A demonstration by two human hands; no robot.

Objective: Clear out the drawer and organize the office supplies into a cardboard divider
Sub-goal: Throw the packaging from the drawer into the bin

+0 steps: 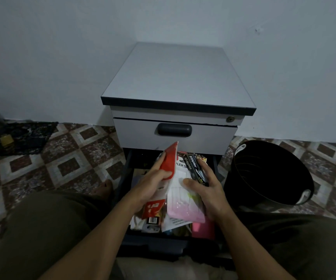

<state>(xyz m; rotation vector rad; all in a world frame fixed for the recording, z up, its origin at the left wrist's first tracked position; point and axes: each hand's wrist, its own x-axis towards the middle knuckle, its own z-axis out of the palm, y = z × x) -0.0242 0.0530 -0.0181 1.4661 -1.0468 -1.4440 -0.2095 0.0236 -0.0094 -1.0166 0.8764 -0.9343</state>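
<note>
**Open lower drawer, both hands loaded: head view**

Hidden or unclear: the left hand grips a red-and-white packet, thumb pressed on its face. The fingers behind it are out of sight. The right hand has its fingers curled round a black stapler box, with the thumb lying on a white-and-pink blister pack. That pack's printing is partly covered by the red packet. Below both wrists, the contents of the drawer form a dim jumble: a barcode label, papers and a pink item can be made out, the rest cannot. The drawer's far end, beyond the fingertips, is in shadow under the closed upper drawer.

Edges and room: the red packet's top corner stands just before the upper drawer's front, below its handle. A black bin stands near the outer side of the right hand, apart from the cabinet. Outward of the left hand lies patterned tile floor, with a bare foot close to the drawer's side. The person's knees flank both forearms, cut off by the bottom edge.
</note>
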